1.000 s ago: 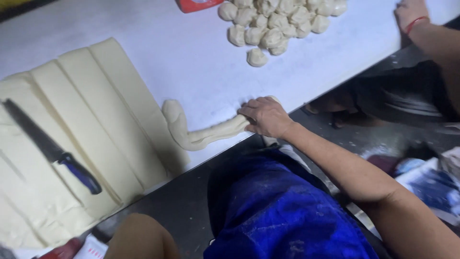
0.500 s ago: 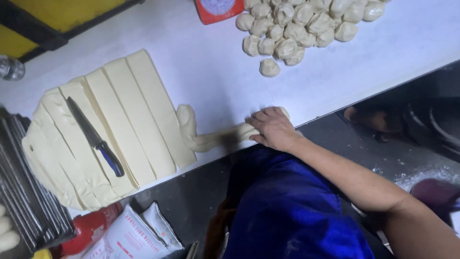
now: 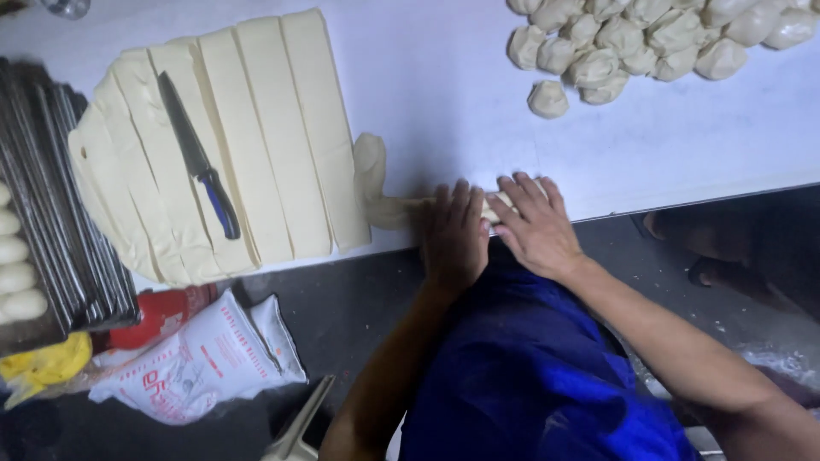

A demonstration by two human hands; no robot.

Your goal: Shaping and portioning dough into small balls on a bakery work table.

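Pale dough rope under two flat hands at the near edge of the white desk [image 3: 444, 94].

Both hands lie palm-down, fingers spread, pressing — not pinching — the dough rope [image 3: 386, 195]: the left hand [image 3: 453, 235] beside the right hand [image 3: 534, 226], the rope's free end curling up toward the cut dough sheet [image 3: 248, 137], which lies in long strips with a blue-handled knife [image 3: 198, 166] on top. A heap of dough balls [image 3: 632, 43] sits at the far right. At the left, a stack of dark metal trays [image 3: 60, 213] holds pale dough pieces [image 3: 17, 265]. Below the desk edge — a white plastic bag with red print [image 3: 201, 358], a red container [image 3: 158, 312] beside it, and something yellow [image 3: 43, 363].
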